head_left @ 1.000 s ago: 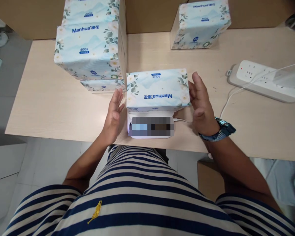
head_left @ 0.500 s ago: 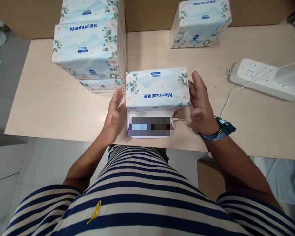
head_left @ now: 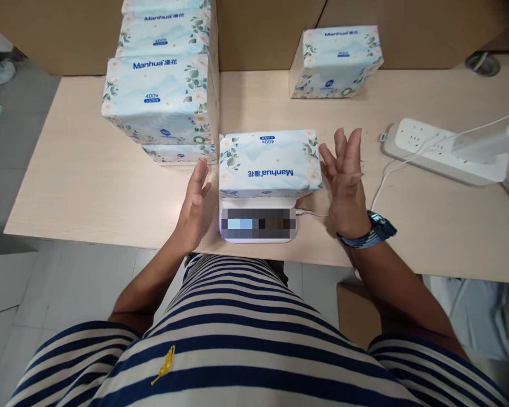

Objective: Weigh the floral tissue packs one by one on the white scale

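At the near side of the table (head_left: 89,192), seemingly letting tissue pack (head_left: 271,164) rest on white device (head_left: 258,224), with left hand (head_left: 193,204) empty at left, right hand (head_left: 345,195) spread at right, contact unclear, probably needing palms pressed inward to lift

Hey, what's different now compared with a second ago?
The right hand has spread its fingers beside the tissue pack; whether it let go of anything is unclear. The camera view has shifted slightly too. The pack stays on the white device, and the left hand stays open at the pack's other side.
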A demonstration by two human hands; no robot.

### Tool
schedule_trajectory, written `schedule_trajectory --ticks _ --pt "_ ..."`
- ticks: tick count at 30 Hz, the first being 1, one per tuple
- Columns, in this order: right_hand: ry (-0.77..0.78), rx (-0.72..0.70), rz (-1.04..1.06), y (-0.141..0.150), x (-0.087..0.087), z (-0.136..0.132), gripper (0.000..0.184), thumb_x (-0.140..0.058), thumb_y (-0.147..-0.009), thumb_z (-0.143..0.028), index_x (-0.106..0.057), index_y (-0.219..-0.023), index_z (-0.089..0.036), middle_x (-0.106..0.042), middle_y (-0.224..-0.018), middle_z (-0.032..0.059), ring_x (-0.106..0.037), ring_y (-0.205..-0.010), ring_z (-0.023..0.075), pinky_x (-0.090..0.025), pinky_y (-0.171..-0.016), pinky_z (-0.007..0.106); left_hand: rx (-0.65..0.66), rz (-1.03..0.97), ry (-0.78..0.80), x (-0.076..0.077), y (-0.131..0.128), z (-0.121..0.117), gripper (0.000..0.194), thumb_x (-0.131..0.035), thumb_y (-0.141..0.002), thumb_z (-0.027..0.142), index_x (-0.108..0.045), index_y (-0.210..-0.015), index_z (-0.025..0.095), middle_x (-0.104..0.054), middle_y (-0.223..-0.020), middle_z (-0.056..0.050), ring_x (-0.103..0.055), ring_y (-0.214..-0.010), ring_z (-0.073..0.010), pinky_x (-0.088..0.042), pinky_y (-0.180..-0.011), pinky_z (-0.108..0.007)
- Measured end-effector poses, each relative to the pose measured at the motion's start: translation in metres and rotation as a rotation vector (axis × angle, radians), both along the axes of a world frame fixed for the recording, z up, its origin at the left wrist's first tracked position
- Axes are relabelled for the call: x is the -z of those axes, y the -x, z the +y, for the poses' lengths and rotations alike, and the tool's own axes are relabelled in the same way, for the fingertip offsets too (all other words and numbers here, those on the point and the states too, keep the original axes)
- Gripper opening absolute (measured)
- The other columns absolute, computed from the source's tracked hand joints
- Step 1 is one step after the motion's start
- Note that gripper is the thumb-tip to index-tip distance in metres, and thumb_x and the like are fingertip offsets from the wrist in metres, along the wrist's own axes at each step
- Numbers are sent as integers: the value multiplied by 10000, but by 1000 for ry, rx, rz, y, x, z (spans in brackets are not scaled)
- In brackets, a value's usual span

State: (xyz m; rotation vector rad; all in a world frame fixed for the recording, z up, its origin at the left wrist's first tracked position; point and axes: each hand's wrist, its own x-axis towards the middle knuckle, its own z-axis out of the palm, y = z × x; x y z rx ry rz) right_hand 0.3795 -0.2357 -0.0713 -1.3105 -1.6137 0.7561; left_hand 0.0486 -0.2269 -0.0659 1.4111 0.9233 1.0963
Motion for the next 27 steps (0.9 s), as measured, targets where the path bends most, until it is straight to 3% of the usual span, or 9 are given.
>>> schedule_trajectory --ticks 8,10,13,15,18,20,22,24,27 --pt "-14 106 -32 -5 6 5 902 -65 -928 -928 184 -1713 -561 -6 -1895 -114 -178 -1754 349 -277 -1359 751 -27 -5 -2 -1 0 -1 862 -270 -992 893 -343 -1710 421 -220 -1885 -6 -80 -1779 -343 -151 -1444 -600" --pt "-48 152 0 -5 6 2 881 -90 -948 -915 143 -1723 -567 -25 -1895 -105 -184 -1753 351 -301 -1337 765 -35 -1 -3 -2 0 -5 866 -280 -996 891 -327 -1718 414 -206 -1889 -15 -82 -1780 -336 -158 -1443 -604" --pt "-114 230 118 -7 4 -13 833 -203 -987 -894 -41 -1741 -579 -97 -1893 -85 -237 -1742 344 -316 -1335 735 -83 0 25 -8 10 -14 908 -275 -967 932 -357 -1706 410 -223 -1884 -22 -135 -1774 -330 -209 -1431 -614" --pt "-119 304 201 -15 4 -30 810 -311 -998 -875 -184 -1734 -562 -148 -1888 -59 -288 -1727 338 -312 -1343 710 -183 -76 67 -15 31 -22 945 -250 -937 969 -483 -1638 380 -362 -1835 -42 -260 -1743 -351 -293 -1400 -642" --pt "-113 531 319 -39 5 -60 852 -405 -959 -884 -326 -1710 -490 -221 -1872 5 -346 -1703 342 -306 -1341 727 -438 -218 97 -29 82 -34 873 -218 -966 939 -681 -1444 374 -598 -1680 0 -417 -1676 -340 -353 -1384 -647" --pt "-124 699 391 -61 5 -76 861 -430 -935 -883 -372 -1685 -462 -245 -1861 26 -359 -1697 326 -280 -1363 712 -605 -221 73 -38 119 -39 762 -249 -1006 883 -728 -1371 416 -627 -1643 62 -404 -1684 -296 -302 -1427 -598" --pt "-156 811 457 -80 4 -86 837 -439 -937 -860 -376 -1667 -455 -240 -1856 22 -349 -1702 274 -223 -1416 619 -703 -176 38 -44 144 -38 700 -340 -997 879 -719 -1382 435 -590 -1673 86 -351 -1710 -273 -218 -1461 -569" --pt "-194 839 518 -90 1 -85 800 -369 -968 -827 -330 -1673 -451 -203 -1862 4 -296 -1721 209 -162 -1446 513 -677 -96 4 -46 148 -31 811 -408 -921 956 -645 -1478 415 -499 -1751 63 -286 -1735 -294 -144 -1464 -604" --pt "-189 745 552 -75 -4 -64 795 -236 -987 -795 -304 -1689 -428 -229 -1858 20 -264 -1733 207 -174 -1441 525 -471 20 -20 -43 113 -21 989 -491 -828 1016 -516 -1598 395 -369 -1832 5 -234 -1750 -350 -155 -1441 -657"
